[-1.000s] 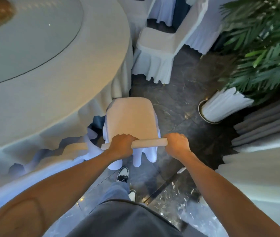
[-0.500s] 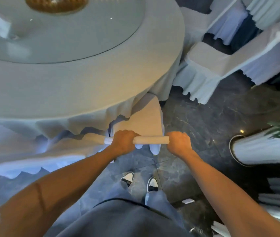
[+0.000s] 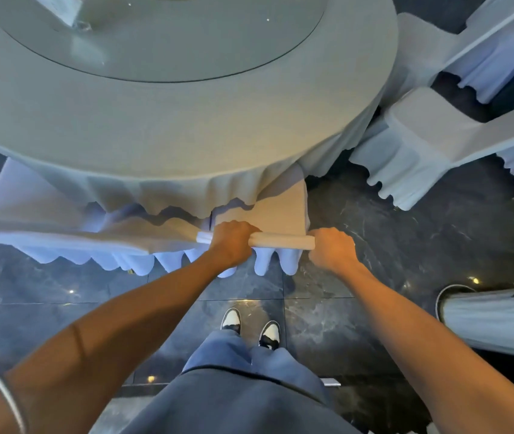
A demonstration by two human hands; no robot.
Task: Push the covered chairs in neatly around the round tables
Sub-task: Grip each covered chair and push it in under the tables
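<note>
Covered chair (image 3: 276,211): seat sitting partly under the table (image 3: 186,120) cloth, both hands gripping its top rail.
Left hand (image 3: 233,242) and right hand (image 3: 332,250) are clamping the rail ends, apart; the frame is likely handling light and stiff, the loose cover probably slipping, so gripping the rail suits best.

My view loses the white-covered chair's seat (image 3: 276,202) front under the round table's grey draped cloth (image 3: 186,145); the frame's right edge cuts the white-wrapped planter (image 3: 494,321) and a neighbouring white-skirted chair (image 3: 422,142).
</note>
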